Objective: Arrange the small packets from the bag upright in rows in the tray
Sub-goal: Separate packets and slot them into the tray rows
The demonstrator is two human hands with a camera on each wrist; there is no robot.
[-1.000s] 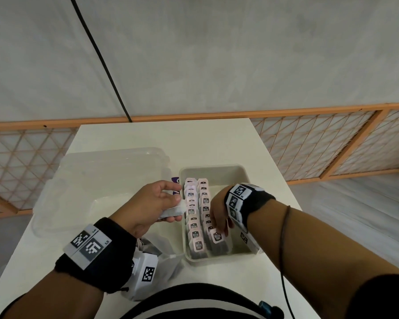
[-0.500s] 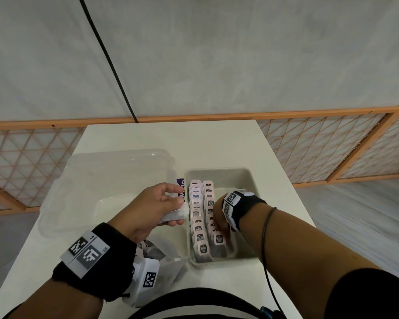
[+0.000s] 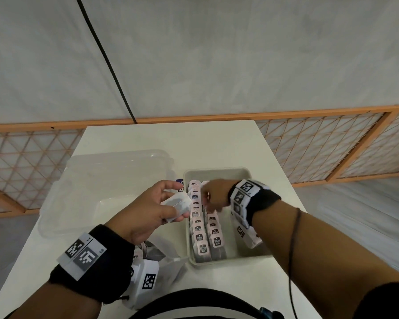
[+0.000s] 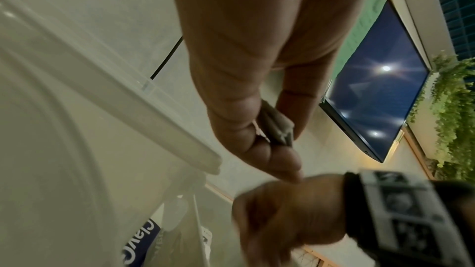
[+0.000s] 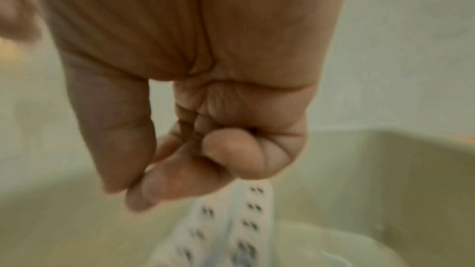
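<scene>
A pale tray (image 3: pixel 217 172) sits on the white table and holds two rows of small pink-labelled packets (image 3: pixel 202 236) standing upright. Just left of the tray, my left hand (image 3: pixel 181 201) pinches a small stack of packets (image 3: pixel 174 203) between thumb and fingers; the left wrist view shows the stack (image 4: pixel 276 129) edge on. My right hand (image 3: pixel 209 202) hovers over the middle of the rows, close to the left hand. Its fingers (image 5: pixel 231 149) are curled with nothing between them. The clear bag (image 3: pixel 164 256) with more packets lies under my left wrist.
A clear plastic box (image 3: pixel 115 180) stands left of the tray, and its rim (image 4: pixel 107 92) passes close beside my left hand. A blue label (image 3: pixel 179 182) shows between box and tray. The tray's right side (image 3: pixel 242 203) holds no packets. A lattice railing runs behind the table.
My right hand has lifted from the near end of the rows and moved to their middle, toward the left hand. The left hand has kept its stack and risen slightly.
</scene>
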